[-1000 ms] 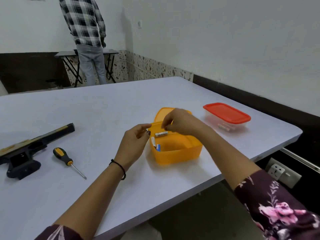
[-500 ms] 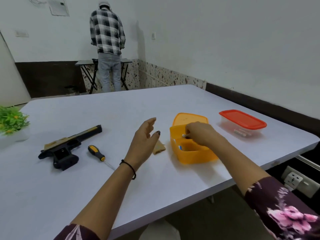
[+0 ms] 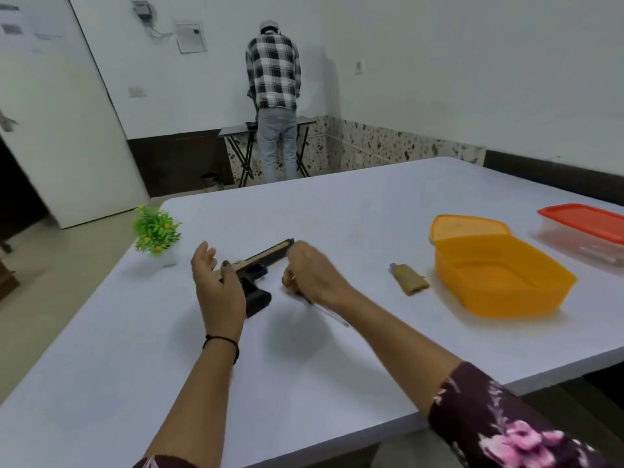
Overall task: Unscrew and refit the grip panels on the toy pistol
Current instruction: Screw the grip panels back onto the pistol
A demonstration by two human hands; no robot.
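The black and tan toy pistol [image 3: 261, 265] lies on the white table [image 3: 304, 366], barrel pointing away to the right. My left hand [image 3: 217, 285] hovers open just left of its grip, fingers spread, thumb near the slide. My right hand [image 3: 315, 276] is closed over the screwdriver [image 3: 329, 312], whose metal shaft sticks out toward me below the wrist; the handle is hidden in the fist. A tan grip panel [image 3: 408, 278] lies loose on the table to the right of the pistol.
An open orange box [image 3: 499, 282] with its lid [image 3: 469, 226] behind it stands at the right. A clear box with a red lid [image 3: 587, 228] is at the far right edge. A small green plant [image 3: 156, 233] stands at the table's left edge. A person stands at a far table.
My right hand left the orange box and closed on the screwdriver beside the pistol. My left hand moved left to the pistol. The view swung left.
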